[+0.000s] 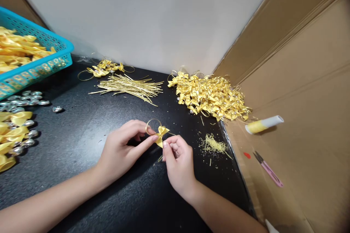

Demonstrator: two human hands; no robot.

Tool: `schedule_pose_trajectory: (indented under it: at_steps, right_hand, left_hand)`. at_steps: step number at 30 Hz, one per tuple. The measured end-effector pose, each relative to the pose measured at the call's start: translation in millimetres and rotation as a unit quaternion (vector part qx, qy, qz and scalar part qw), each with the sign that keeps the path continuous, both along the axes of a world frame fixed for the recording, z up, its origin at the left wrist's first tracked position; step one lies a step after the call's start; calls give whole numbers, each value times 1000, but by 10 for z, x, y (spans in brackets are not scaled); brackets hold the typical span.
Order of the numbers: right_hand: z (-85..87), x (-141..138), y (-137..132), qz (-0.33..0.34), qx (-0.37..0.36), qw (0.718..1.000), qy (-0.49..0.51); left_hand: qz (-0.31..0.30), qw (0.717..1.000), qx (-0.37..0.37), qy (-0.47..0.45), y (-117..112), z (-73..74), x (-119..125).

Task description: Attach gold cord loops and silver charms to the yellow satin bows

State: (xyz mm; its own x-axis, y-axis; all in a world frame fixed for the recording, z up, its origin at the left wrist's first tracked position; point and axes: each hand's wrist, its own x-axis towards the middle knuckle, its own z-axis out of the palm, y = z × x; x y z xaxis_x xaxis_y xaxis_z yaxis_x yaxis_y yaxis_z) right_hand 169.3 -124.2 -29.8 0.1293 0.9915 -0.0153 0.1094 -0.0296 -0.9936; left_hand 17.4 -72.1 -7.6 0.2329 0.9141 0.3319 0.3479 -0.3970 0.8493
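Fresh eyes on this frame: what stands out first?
Likely the heap of yellow bows at the back right of the black tabletop, then the turquoise basket of yellow ribbon pieces at the left edge. Near the centre, the left hand pinches a single yellow bow, with the right hand at its edge.

Glossy, satin-like cloth is noted on the bow (160, 137), metallic gloss on the gold ties (129, 86), mirror-smooth finish on the silver beads (57, 109), perforated plastic on the basket (67, 46), speckled semi-gloss on the black tabletop (82, 127), and matt cardboard on the panel (308, 94).
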Motion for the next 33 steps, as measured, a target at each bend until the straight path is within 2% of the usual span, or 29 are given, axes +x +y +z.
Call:
schedule_pose_trajectory:
  at_steps: [2,4,16,26,33]
  right_hand:
    - [-4,1,3,-1,-4,1000,1]
    - [-6,4,6,-3,-6,1000,4]
    - [3,6,10,-6,-3,1000,3]
    - [-5,9,6,-4,-14,1000,-7]
    - [-14,-10,9,-4,-11,1000,1]
  left_hand:
    - [-14,996,76,33,32,5,-32]
    - [-33,992,108,53,61,15,-55]
    - [-78,991,61,89,112,33,-66]
    - [-75,993,-71,56,109,39,-18]
    - [-76,980,-184,-5,103,24,19]
